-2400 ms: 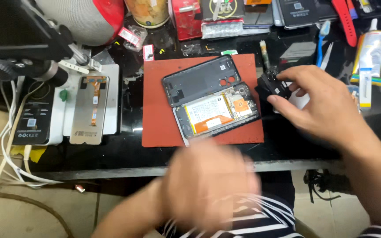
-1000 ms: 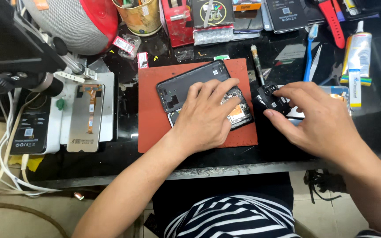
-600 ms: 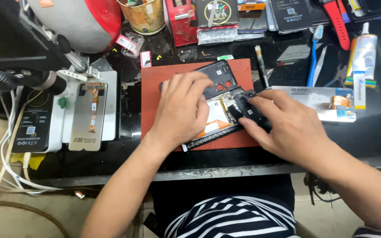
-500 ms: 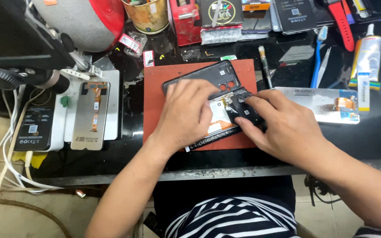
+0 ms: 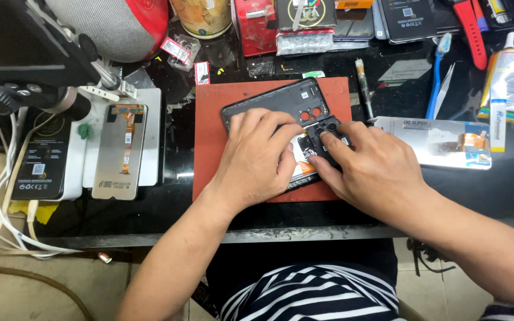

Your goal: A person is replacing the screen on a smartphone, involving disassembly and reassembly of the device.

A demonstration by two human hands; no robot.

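Note:
An opened black phone [image 5: 281, 104] lies on a red work mat [image 5: 209, 137] on the black bench. My left hand [image 5: 257, 157] rests flat on the phone's lower body and covers most of its inside. My right hand [image 5: 373, 169] presses a small black camera cover piece [image 5: 326, 139] onto the phone's upper right part, thumb and forefinger on it. A separate black back frame with camera holes lies just behind the hands.
A loose phone screen [image 5: 117, 151] lies on a white pad at left beside a dark phone [image 5: 41, 160] and white cables. A flat clear packet [image 5: 441, 142], a glue tube [image 5: 501, 83], a blue toothbrush [image 5: 438, 74] and a brush [image 5: 363, 89] lie at right. Boxes and a can line the back.
My left hand came up from my lap and settled on the phone. My right hand carried the black piece from the right onto the phone.

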